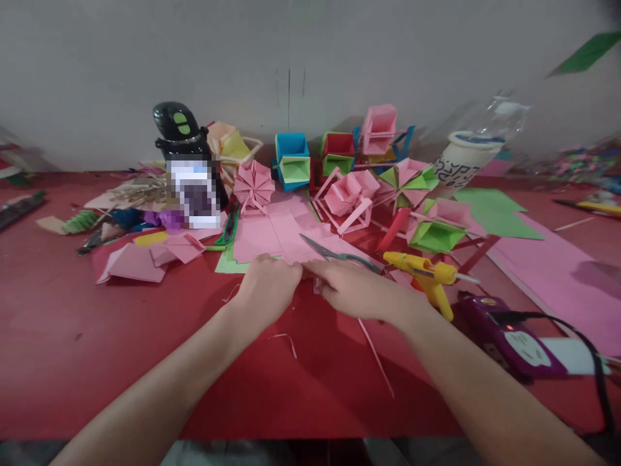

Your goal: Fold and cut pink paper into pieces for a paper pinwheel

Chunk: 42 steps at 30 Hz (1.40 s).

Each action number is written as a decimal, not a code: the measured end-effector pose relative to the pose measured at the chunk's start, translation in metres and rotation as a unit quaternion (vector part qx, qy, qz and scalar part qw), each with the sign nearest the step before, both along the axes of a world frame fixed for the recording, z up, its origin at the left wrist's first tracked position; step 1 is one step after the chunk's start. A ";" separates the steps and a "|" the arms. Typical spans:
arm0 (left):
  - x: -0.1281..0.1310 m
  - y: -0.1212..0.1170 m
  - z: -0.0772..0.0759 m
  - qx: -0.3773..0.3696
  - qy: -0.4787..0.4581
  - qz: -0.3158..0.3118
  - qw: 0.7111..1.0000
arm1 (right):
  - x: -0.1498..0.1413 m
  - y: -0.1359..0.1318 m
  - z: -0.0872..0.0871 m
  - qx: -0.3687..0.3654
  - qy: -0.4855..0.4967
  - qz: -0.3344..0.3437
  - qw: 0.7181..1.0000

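My left hand point(272, 283) and my right hand point(350, 286) meet at the middle of the red table, fingertips close together. The left fingers are curled and pressed inward; what they may hold is hidden behind the hand. My right fingers are bent, with the index finger reaching toward the left hand. A small bit of pink paper point(317, 285) shows just under the right fingers. Beyond the hands lie scissors point(334, 252), blades pointing left, over pink paper sheets point(276, 226). Thin pink paper strips point(376, 357) lie on the table nearer to me.
At the right are a yellow glue gun point(427, 275) and a purple power strip point(509, 340) with a black cable. Folded-paper pieces, including a blue and green box point(292, 162), stand at the back. A phone point(196, 194) leans on a black holder point(177, 123); a patterned cup point(460, 162) tilts nearby.
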State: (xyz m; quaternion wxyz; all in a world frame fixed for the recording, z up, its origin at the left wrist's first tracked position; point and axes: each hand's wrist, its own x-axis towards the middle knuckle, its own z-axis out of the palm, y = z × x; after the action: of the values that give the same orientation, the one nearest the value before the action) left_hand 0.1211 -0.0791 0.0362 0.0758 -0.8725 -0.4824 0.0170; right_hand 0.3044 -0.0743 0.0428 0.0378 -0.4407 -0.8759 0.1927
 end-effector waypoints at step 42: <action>-0.014 0.005 -0.015 0.208 -0.275 0.014 0.938 | -0.022 -0.003 -0.021 0.108 0.307 -0.127 0.937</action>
State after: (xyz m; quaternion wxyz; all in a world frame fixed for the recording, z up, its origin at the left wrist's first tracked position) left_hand 0.1072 -0.0741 0.0210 0.1201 -0.8010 -0.4893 -0.3235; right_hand 0.2820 -0.0775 0.0218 0.3764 -0.4609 -0.7739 0.2166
